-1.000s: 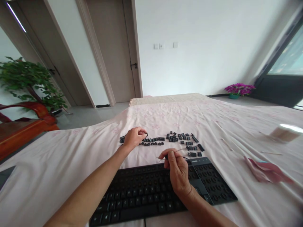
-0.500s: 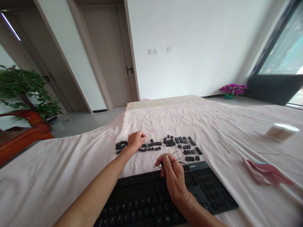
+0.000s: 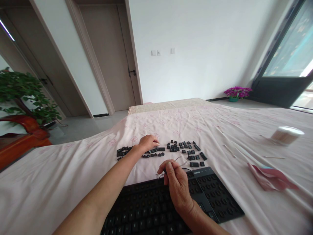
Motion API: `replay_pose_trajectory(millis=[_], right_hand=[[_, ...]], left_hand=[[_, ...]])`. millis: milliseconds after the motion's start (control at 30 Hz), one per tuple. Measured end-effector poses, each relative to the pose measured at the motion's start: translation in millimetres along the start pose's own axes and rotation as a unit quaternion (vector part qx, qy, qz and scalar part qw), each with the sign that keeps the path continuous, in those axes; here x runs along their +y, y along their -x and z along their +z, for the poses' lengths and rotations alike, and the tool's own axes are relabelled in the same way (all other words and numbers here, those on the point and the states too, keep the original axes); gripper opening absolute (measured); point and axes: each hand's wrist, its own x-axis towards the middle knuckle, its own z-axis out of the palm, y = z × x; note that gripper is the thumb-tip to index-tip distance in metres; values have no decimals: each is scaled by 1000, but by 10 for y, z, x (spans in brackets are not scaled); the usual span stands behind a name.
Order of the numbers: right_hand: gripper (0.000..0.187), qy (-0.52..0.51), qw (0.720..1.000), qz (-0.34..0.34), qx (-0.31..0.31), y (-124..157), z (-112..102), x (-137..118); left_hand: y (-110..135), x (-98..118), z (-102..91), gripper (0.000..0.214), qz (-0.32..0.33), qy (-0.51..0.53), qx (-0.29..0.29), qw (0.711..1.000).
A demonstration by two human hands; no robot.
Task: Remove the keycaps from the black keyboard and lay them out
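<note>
My left hand (image 3: 148,142) reaches over the loose black keycaps (image 3: 152,150) on the cloth, its fingers drawn together. Whether a keycap is between them is hidden. My right hand (image 3: 176,179) hovers over the upper part of a black keyboard (image 3: 137,209), closed around a wire keycap puller (image 3: 181,160) with thin pale prongs sticking out on both sides. Lower rows of the keyboard still carry keys, while the upper rows and number pad (image 3: 218,192) show bare key sockets. More loose keycaps (image 3: 187,147) lie in a group beyond the keyboard.
To the right, a clear round tub of cotton swabs (image 3: 287,135) stands on the pink bedsheet (image 3: 220,137). Several loose swabs (image 3: 230,150) and a folded pink cloth (image 3: 269,178) lie near it. A wooden armrest (image 3: 24,130) and a leafy plant are at left.
My left hand has shifted to the right along the loose keycaps. My right hand keeps its grip on the keycap puller over the keyboard. The whole view has slid slightly left.
</note>
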Motion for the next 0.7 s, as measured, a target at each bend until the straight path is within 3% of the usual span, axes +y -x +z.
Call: replay_pose_trajectory(millis=[233,467,700], right_hand=[[40,-8,1000,-2,0,1,7,-3],[39,-17,1000,5,-5,2,7,-8],[39,-17,1000,6,-5,5,8,-28]], left_hand=[[-85,-139,16,14,-39,4,8,999],[60,-450,-105,18,-92,-10,41,995],[137,-443,-89,16,-94,-14,32,995]])
